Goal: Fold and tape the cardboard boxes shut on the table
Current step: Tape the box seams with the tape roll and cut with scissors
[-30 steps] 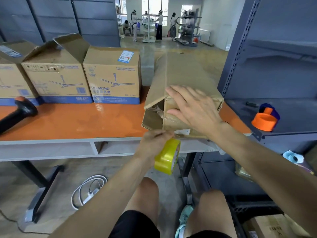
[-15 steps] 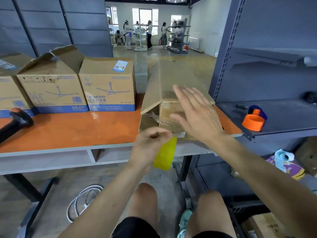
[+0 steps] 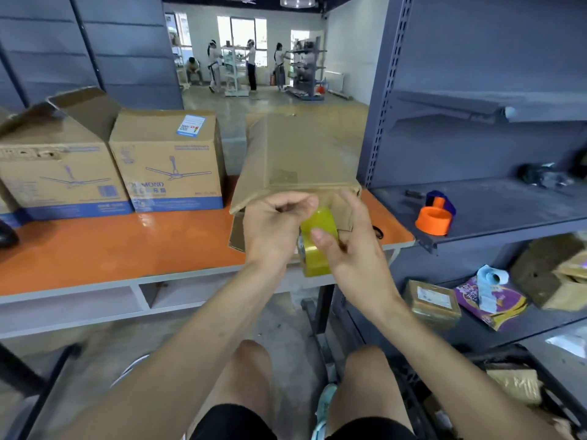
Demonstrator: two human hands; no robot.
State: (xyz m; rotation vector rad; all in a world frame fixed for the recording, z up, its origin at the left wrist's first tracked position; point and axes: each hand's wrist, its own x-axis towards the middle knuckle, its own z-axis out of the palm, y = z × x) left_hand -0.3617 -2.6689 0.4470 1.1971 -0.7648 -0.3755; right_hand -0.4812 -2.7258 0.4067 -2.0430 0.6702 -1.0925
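A plain brown cardboard box (image 3: pixel 298 160) lies on its side at the right end of the orange table (image 3: pixel 127 246), its near end facing me with a flap hanging loose at the lower left. In front of that end I hold a yellow tape roll (image 3: pixel 317 246) with both hands. My right hand (image 3: pixel 349 246) grips the roll, thumb across its face. My left hand (image 3: pixel 276 223) pinches at the roll's upper edge, fingers curled; the tape end itself is hidden by the fingers.
Two printed fan boxes stand at the back left, one closed (image 3: pixel 168 163) and one with raised flaps (image 3: pixel 57 163). A grey metal shelf unit (image 3: pixel 476 211) stands right of the table, holding an orange and blue tape dispenser (image 3: pixel 435 217). Packages lie on the lower shelf. People stand far behind.
My right hand has left the top of the box and come down onto the tape roll. My left hand has risen with the roll in front of the box's end.
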